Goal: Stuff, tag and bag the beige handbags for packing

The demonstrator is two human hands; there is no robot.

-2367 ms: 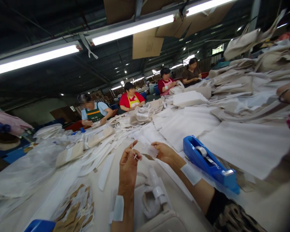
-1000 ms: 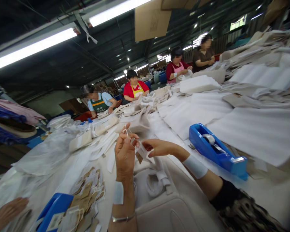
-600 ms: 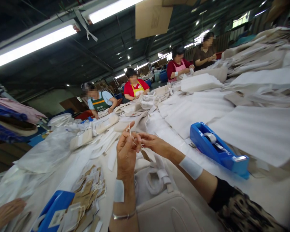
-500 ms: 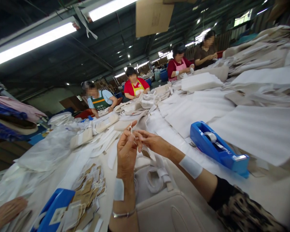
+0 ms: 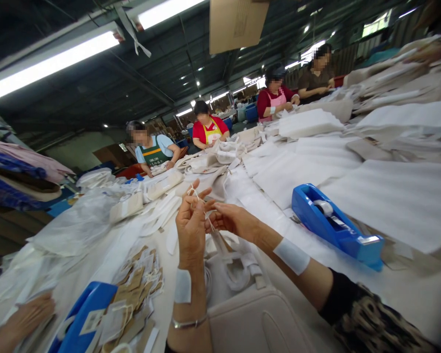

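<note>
My left hand [image 5: 191, 230] is raised over the table, its fingers pinched on a thin white string loop [image 5: 194, 191] that sticks up above the fingertips. My right hand [image 5: 232, 219] meets it from the right, fingers pinched on the same string. Below them lies a cream bag [image 5: 257, 318] with rolled white handles [image 5: 238, 272]. Both wrists wear white patches.
A blue tape dispenser [image 5: 334, 226] stands to the right. A pile of brown paper tags [image 5: 135, 294] and a blue tray [image 5: 83, 318] lie lower left, beside another person's hand [image 5: 27, 316]. White fabric sheets [image 5: 389, 201] and stacked bags cover the table; several workers sit across it.
My hands came together: the right hand, first apart with a small clear tag, closed in on the left hand's string. The view shifted slightly; the neighbour's hand entered lower left.
</note>
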